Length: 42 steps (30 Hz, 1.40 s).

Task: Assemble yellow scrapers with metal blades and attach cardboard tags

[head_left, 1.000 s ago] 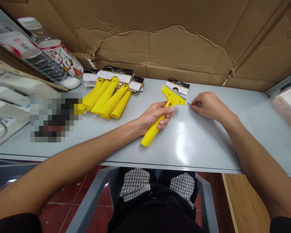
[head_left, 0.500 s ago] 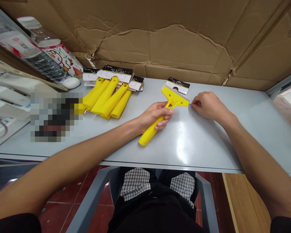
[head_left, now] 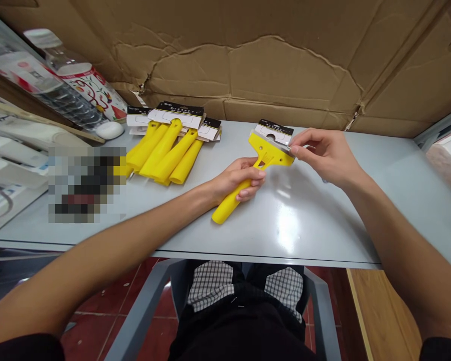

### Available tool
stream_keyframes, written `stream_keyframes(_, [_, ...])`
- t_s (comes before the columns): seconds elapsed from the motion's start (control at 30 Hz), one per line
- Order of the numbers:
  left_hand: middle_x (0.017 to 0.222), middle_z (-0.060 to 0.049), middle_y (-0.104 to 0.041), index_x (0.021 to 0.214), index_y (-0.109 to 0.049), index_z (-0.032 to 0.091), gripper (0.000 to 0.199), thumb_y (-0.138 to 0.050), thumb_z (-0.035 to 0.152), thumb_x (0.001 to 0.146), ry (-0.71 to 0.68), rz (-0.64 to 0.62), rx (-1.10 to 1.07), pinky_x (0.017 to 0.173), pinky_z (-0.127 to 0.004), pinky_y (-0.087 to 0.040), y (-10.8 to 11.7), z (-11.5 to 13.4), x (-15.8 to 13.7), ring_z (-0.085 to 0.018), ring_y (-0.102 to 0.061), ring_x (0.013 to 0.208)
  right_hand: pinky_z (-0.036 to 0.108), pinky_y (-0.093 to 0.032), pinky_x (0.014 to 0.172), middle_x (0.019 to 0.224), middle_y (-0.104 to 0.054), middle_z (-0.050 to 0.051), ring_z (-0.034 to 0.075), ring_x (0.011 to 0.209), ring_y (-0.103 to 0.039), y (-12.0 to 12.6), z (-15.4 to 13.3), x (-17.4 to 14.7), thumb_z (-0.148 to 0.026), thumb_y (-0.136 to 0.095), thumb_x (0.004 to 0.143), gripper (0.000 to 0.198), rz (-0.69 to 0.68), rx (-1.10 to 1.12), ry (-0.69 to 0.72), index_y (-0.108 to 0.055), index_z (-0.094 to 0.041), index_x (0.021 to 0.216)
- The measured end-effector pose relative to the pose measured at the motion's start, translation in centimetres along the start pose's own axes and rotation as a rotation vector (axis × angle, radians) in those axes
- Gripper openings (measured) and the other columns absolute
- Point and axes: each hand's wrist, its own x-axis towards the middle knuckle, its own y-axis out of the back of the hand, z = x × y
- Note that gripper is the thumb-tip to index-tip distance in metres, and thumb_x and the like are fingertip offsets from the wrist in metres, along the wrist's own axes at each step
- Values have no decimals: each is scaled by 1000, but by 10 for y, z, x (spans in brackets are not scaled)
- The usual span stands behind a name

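My left hand (head_left: pixel 236 181) is wrapped round the handle of a yellow scraper (head_left: pixel 271 151), whose wide head points away from me and to the right. A thin grey metal strip, the blade (head_left: pixel 272 139), runs along the far edge of the head. At its right end, my right hand (head_left: pixel 328 154) pinches the strip between thumb and fingers; the fingertips partly hide that corner. Just behind the head lies a black and white header card (head_left: pixel 276 129) with a rounded notch.
Several yellow scrapers (head_left: pixel 167 150) with header cards (head_left: pixel 178 114) lie piled to the left. Beyond them are plastic bottles (head_left: pixel 86 75), a white rounded object (head_left: pixel 110 130) and a blurred-out item (head_left: pixel 88 185). A cardboard sheet (head_left: pixel 285 75) stands behind the grey table (head_left: pixel 195 225).
My right hand has moved up and slightly left, from the head's right tip to the blade along its far edge. My left hand keeps its hold, almost unmoved.
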Motion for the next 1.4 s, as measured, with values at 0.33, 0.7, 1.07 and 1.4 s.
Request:
stream_keyframes(0.33, [56, 8, -52, 76, -53, 21, 37, -87, 34, 81, 3, -12, 24, 33, -19, -27, -1, 0, -1, -3, -36, 34, 38, -60, 100, 121, -81, 7, 27, 124, -71, -6, -1, -6, -44, -87, 92, 19, -98, 78, 72, -81, -28, 84])
stream_keyframes(0.7, [56, 8, -52, 76, -52, 20, 38, -88, 33, 78, -16, 3, 11, 31, -17, -28, -2, 1, -1, -3, -36, 32, 47, -62, 97, 123, -82, 5, 30, 120, -74, -1, 8, -1, -52, -86, 90, 22, -104, 56, 159, -82, -30, 86])
stream_keyframes(1.07, [60, 8, -56, 80, -54, 20, 38, -89, 32, 77, -30, 33, 4, 31, -17, -30, -3, -1, 1, -3, -39, 32, 49, -63, 89, 121, -79, 6, 31, 112, -73, 2, 18, 2, -48, -84, 91, 17, -116, -76, 167, -82, -32, 87])
stream_keyframes(1.4, [61, 8, -56, 80, -55, 20, 35, -88, 32, 79, -20, 34, 14, 32, -17, -30, 0, -2, 0, -3, -40, 32, 50, -63, 90, 121, -78, 6, 31, 112, -72, 2, 14, 1, -49, -84, 90, 18, -119, -88, 130, -82, -31, 85])
